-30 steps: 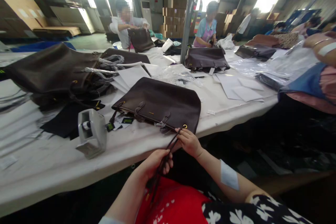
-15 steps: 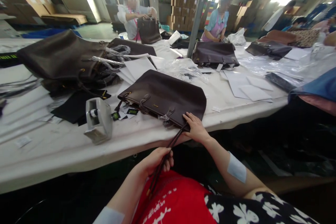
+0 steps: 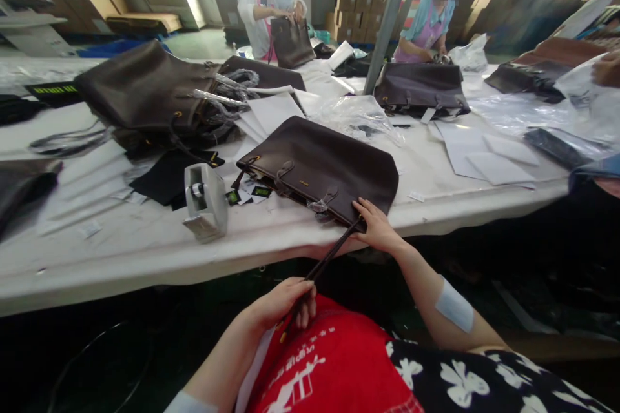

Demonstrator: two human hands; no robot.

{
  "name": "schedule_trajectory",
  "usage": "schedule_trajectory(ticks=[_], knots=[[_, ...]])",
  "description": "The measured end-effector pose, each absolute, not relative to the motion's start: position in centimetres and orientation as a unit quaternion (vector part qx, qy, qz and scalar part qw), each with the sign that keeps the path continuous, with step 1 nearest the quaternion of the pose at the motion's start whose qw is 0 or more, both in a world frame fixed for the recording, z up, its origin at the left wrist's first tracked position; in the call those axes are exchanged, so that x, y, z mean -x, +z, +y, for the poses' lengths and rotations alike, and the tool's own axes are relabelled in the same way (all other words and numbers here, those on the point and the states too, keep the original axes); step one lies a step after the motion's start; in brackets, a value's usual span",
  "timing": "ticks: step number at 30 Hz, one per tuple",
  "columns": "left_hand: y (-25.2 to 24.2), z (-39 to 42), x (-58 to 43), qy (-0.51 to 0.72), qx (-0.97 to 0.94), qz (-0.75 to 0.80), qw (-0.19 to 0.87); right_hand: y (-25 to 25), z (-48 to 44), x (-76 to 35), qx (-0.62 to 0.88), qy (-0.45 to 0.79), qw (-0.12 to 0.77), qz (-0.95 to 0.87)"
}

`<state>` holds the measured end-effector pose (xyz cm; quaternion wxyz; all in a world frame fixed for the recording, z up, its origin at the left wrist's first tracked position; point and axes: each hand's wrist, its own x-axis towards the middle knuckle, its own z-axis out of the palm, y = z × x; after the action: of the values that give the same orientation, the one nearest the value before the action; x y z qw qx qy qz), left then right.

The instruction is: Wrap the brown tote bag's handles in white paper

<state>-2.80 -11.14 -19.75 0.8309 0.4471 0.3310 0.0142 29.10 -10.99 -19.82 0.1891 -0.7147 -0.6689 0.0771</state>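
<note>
A dark brown leather handbag lies on its side on the white-covered table, its opening towards me. My right hand grips its near right corner, fingers on top of the leather and the thumb lower, by the spot where a drawcord comes out. That thin dark drawcord runs taut, down and left over the table edge. My left hand is closed around it in front of my red apron, and the cord's gold tips hang below the fist. Clear wrap covers part of a bag handle.
A tape dispenser stands left of the handbag, beside small black tags. More brown bags are piled at the left. White sheets and clear plastic lie beyond. Two people work across the table.
My left hand has slid down the cord towards its tips, and the cord is drawn straighter. My right hand stays on the bag's corner. The view has shifted left.
</note>
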Motion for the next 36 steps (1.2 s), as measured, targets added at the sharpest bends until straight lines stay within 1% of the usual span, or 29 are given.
schedule_trajectory(ticks=[8, 23, 26, 29, 30, 31, 32, 34, 35, 36], knots=[[-20.1, -12.4, 4.8, 0.042, -0.409, 0.330, 0.850, -20.1, -10.8, -29.4, 0.710, 0.065, 0.192, -0.674], [-20.0, -13.2, 7.6, 0.034, -0.394, 0.321, 0.861, -20.3, -10.8, -29.4, 0.707, 0.055, 0.203, -0.676], [-20.2, -13.2, 7.3, 0.031, -0.383, 0.319, 0.866, -18.9, -11.8, -28.2, 0.707, 0.023, 0.242, -0.664], [-20.5, -13.1, 6.8, 0.051, -0.370, 0.341, 0.863, -17.0, -14.2, -25.2, 0.678, -0.003, 0.342, -0.651], [-20.5, -13.2, 6.8, 0.060, -0.366, 0.347, 0.861, -16.6, -15.1, -23.9, 0.662, 0.015, 0.364, -0.655], [-20.5, -13.2, 6.7, 0.066, -0.363, 0.352, 0.860, -16.6, -15.9, -22.5, 0.650, 0.051, 0.369, -0.663], [-20.4, -13.3, 6.7, 0.069, -0.361, 0.354, 0.860, -16.9, -16.6, -21.1, 0.639, 0.107, 0.354, -0.675], [-20.3, -13.5, 6.7, 0.073, -0.357, 0.354, 0.861, -18.3, -17.3, -18.7, 0.617, 0.268, 0.298, -0.677], [-20.2, -13.6, 6.7, 0.075, -0.355, 0.354, 0.862, -19.4, -17.3, -17.7, 0.602, 0.362, 0.282, -0.654], [-20.2, -13.8, 6.7, 0.078, -0.353, 0.354, 0.863, -20.4, -17.2, -16.8, 0.583, 0.453, 0.284, -0.612]])
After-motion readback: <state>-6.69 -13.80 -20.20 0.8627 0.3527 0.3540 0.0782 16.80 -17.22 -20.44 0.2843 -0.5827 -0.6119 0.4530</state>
